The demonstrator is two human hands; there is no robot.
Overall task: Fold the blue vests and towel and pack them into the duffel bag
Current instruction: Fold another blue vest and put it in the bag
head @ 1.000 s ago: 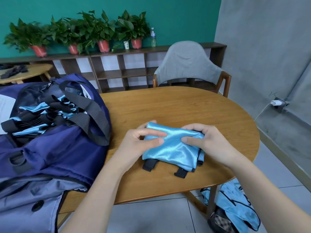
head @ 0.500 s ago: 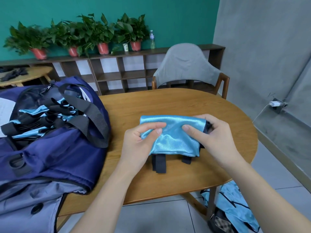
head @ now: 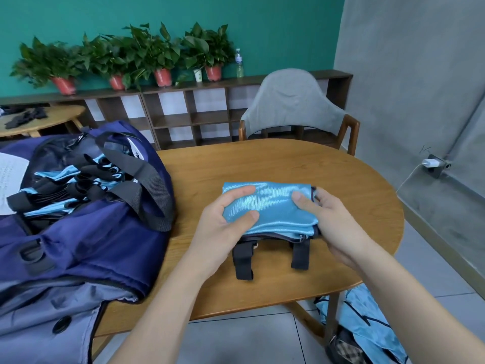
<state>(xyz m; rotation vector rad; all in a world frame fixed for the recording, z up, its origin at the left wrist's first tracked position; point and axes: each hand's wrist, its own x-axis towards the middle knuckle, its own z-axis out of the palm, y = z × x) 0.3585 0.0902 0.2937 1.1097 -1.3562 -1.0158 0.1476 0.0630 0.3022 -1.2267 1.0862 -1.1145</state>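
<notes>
Your left hand (head: 225,227) and right hand (head: 333,227) grip the folded blue vest (head: 275,211) between them, long axis running hand to hand, black straps (head: 299,254) pointing toward you.

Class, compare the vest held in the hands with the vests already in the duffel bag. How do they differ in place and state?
The held vest lies on the table, gripped by the left hand and right hand; the packed vests sit untouched inside the duffel bag. The held vest is one neat folded rectangle with two black straps hanging toward the person; the packed vests are stacked, straps jumbled. Both are shiny light blue with black trim.
</notes>
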